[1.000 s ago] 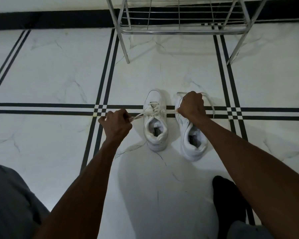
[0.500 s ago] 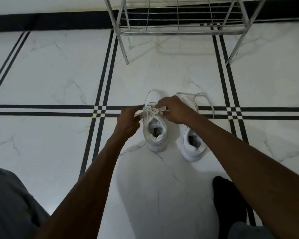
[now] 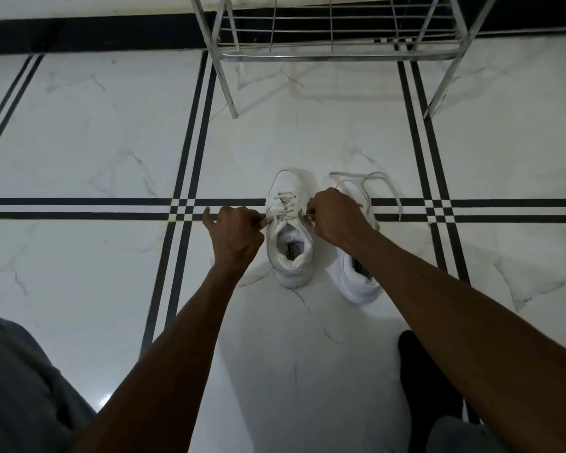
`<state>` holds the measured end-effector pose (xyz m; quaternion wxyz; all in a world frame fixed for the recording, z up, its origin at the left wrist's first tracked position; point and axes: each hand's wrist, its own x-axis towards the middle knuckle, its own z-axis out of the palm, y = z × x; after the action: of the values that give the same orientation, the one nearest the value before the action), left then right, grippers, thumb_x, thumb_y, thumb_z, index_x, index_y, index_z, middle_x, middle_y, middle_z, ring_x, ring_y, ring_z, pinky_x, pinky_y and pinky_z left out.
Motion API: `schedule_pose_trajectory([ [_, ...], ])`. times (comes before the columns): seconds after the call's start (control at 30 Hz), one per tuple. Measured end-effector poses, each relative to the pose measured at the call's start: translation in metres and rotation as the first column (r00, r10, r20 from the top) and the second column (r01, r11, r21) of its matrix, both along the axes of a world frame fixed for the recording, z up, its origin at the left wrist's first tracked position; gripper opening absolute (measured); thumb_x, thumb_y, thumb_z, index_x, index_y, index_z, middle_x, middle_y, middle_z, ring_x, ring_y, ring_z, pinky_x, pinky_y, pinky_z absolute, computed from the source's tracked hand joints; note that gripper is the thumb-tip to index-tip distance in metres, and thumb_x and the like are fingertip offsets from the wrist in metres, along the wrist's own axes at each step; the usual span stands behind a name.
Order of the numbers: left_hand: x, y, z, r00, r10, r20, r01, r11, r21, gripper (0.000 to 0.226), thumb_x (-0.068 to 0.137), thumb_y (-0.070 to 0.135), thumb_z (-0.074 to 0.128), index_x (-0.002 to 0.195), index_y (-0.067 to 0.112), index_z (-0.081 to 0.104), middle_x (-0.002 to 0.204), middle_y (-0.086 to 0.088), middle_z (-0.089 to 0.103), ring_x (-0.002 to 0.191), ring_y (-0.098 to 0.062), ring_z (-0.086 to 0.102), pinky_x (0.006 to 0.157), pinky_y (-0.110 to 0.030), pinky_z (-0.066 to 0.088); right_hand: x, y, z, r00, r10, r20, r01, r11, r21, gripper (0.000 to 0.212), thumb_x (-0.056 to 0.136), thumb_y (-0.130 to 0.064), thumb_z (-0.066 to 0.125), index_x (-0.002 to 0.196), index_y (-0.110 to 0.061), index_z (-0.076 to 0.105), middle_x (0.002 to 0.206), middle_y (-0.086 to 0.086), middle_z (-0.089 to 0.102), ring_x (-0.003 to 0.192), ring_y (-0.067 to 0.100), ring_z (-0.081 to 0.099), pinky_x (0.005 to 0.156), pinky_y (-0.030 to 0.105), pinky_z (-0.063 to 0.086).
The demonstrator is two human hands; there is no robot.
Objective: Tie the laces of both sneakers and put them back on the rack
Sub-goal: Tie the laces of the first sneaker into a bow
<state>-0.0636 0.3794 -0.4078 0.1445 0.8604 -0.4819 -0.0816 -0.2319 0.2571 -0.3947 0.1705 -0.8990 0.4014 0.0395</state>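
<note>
**Both hands pinching the laces of the left-hand sneaker**

The left hand (image 3: 234,238) and the right hand (image 3: 335,217) are each closed in a pinch on a lace end of one white sneaker (image 3: 290,230), one hand at each side of it. The left hand's fingertips (image 3: 262,222) meet the lace at the shoe's left edge, level with the top eyelets; the right hand's fingertips (image 3: 309,212) grip at the shoe's right edge at the same level. The short stretches of lace between the fingers and the shoe are thin and hard to follow, so the stage of the knot cannot be told.

This sneaker stands upright on the floor (image 3: 95,142) between the two hands, toe pointing away from the person, heel toward them. It is plain white with white laces crossed over the tongue, and its opening shows a pale insole with a small dark label.

A second white sneaker (image 3: 360,279) stands just beside it on the right, partly hidden under the right wrist. Its loose laces (image 3: 386,191) lie in open loops on the floor past its toe.

The floor is white marble-look tile with thin black double stripes. A metal wire rack (image 3: 330,44) stands farther away, beyond both shoes.
</note>
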Motion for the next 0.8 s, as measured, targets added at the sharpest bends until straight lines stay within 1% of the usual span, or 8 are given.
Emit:
schedule_pose_trajectory([
  [0.1,-0.002,0.000,0.000,1.000,0.012,-0.005,-0.012,1.000,0.005,0.019,0.093,0.025,0.067,0.104,0.030,0.082,0.092,0.000,0.080,0.103,-0.025,0.069,0.114,-0.055,0.034,0.003,0.003,-0.004,0.999,-0.016,-0.033,0.015,1.000,-0.023,0.023,0.079,-0.006,0.061,0.059,-0.016,0.057,0.068,0.013,0.069,0.070,0.032,0.069,0.057,0.027,0.038],
  [0.23,-0.005,-0.002,0.001,0.967,0.081,-0.241,-0.084,0.996,-0.002,0.018,0.092,0.030,0.071,0.105,0.025,0.082,0.097,-0.001,0.082,0.090,-0.026,0.074,0.081,-0.040,0.058,0.006,0.006,0.001,0.996,-0.088,0.008,0.088,0.996,-0.013,0.016,0.089,-0.012,0.060,0.075,-0.007,0.063,0.086,0.020,0.070,0.082,0.036,0.070,0.060,0.029,0.040],
  [0.37,0.003,-0.005,-0.003,0.807,0.148,-0.571,-0.174,0.985,0.008,0.020,0.092,0.027,0.072,0.101,0.010,0.079,0.099,-0.007,0.080,0.095,-0.025,0.075,0.088,-0.044,0.061,0.014,0.003,0.004,0.979,-0.205,0.015,0.199,0.962,0.189,0.030,0.090,-0.015,0.060,0.065,-0.008,0.046,0.077,0.021,0.066,0.080,0.037,0.067,0.063,0.030,0.040],
  [0.47,0.006,-0.004,-0.004,0.607,0.179,-0.774,-0.234,0.971,0.041,0.024,0.099,0.028,0.062,0.104,0.006,0.071,0.102,-0.011,0.077,0.100,-0.030,0.075,0.087,-0.047,0.063,0.013,0.001,0.010,0.954,-0.300,0.013,0.258,0.842,0.474,0.026,0.085,-0.017,0.062,0.064,-0.006,0.050,0.070,0.017,0.061,0.075,0.032,0.067,0.069,0.042,0.057],
  [0.53,0.008,-0.003,-0.002,0.554,0.174,-0.814,-0.232,0.971,0.049,0.035,0.104,0.037,0.053,0.110,0.007,0.070,0.108,-0.012,0.076,0.103,-0.032,0.073,0.083,-0.041,0.061,0.011,0.005,0.013,0.892,-0.445,0.073,0.278,0.670,0.688,0.010,0.080,-0.010,0.064,0.077,-0.005,0.056,0.078,0.017,0.060,0.077,0.030,0.066,0.081,0.052,0.060],
  [0.63,0.016,-0.001,0.004,0.505,0.171,-0.846,-0.247,0.968,0.048,0.051,0.108,0.043,0.042,0.121,0.003,0.070,0.114,-0.014,0.074,0.103,-0.030,0.071,0.079,-0.034,0.057,0.014,0.013,0.014,0.783,-0.614,0.096,0.221,0.418,0.881,0.017,0.087,-0.001,0.065,0.102,-0.007,0.060,0.098,0.015,0.062,0.086,0.025,0.063,0.086,0.048,0.061],
  [0.7,0.026,0.002,0.008,0.482,0.182,-0.857,-0.279,0.959,0.046,0.055,0.109,0.046,0.038,0.125,0.003,0.069,0.116,-0.014,0.072,0.102,-0.027,0.070,0.075,-0.030,0.055,0.022,0.020,0.015,0.779,-0.617,0.111,0.180,0.390,0.903,0.025,0.088,-0.001,0.065,0.112,-0.006,0.061,0.112,0.017,0.065,0.093,0.025,0.064,0.088,0.047,0.061],
  [0.8,0.039,0.008,0.007,0.520,0.173,-0.837,-0.301,0.954,0.011,0.058,0.108,0.049,0.035,0.125,0.005,0.069,0.116,-0.012,0.072,0.102,-0.024,0.068,0.079,-0.033,0.056,0.038,0.029,0.013,0.804,-0.576,0.145,0.150,0.434,0.888,0.017,0.086,-0.004,0.065,0.101,-0.013,0.063,0.120,0.023,0.066,0.105,0.035,0.068,0.091,0.056,0.058],
])
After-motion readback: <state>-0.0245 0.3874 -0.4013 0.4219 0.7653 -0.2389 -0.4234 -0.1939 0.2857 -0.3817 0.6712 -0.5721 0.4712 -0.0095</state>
